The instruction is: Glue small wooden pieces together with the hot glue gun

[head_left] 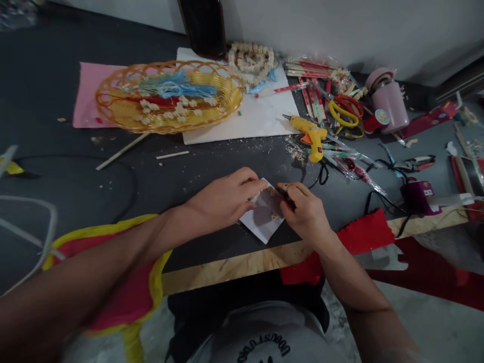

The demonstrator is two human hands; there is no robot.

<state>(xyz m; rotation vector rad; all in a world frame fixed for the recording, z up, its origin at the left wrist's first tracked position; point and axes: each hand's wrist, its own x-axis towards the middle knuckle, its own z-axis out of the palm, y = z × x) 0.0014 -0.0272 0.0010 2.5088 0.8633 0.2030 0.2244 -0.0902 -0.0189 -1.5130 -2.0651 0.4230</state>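
Observation:
A small white card (pixel 260 222) lies on the dark tabletop near the front edge, turned with one corner toward me. My left hand (pixel 234 196) grips it at the left, thumb on the near side and forefinger by the top corner. Small beige bits lie along its upper edge, and a little beige piece (pixel 274 217) rests near its right corner. At the card's right side, my right hand (pixel 304 209) is closed in a pinch. Something dark shows between its fingertips, too small and covered to name.
Behind stand a yellow wicker basket (pixel 227 113) with blue tassels, a yellow glue gun (pixel 312 136), scissors (pixel 344 113), a pink bottle (pixel 391 106) and a propped phone (pixel 204 27). Thin sticks (pixel 172 155) lie left. Red cloth (pixel 366 232) hangs over the wooden edge (pixel 234 267).

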